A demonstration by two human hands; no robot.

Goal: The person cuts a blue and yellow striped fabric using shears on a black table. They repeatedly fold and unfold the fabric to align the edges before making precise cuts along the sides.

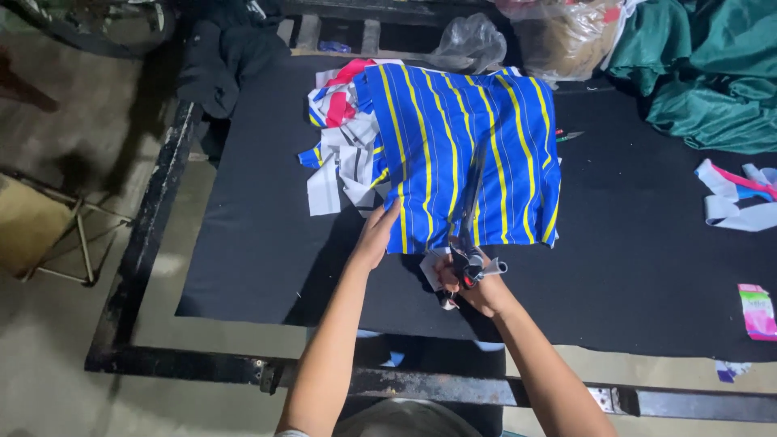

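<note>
A stack of blue fabric (461,154) with yellow and white stripes lies on a black-covered table (259,243). My left hand (374,236) rests flat on the stack's near left corner, fingers on the cloth. My right hand (463,279) grips the handles of large scissors (469,218) at the stack's near edge. The blades point away from me and run into the striped cloth. A small white scrap sits under my right hand.
White, red and blue offcuts (340,154) are piled left of the stack. Green cloth (712,73) and plastic bags (518,32) lie at the back right. Pale strips (736,198) and a pink packet (758,311) sit at the right. A metal frame edge (388,380) runs in front.
</note>
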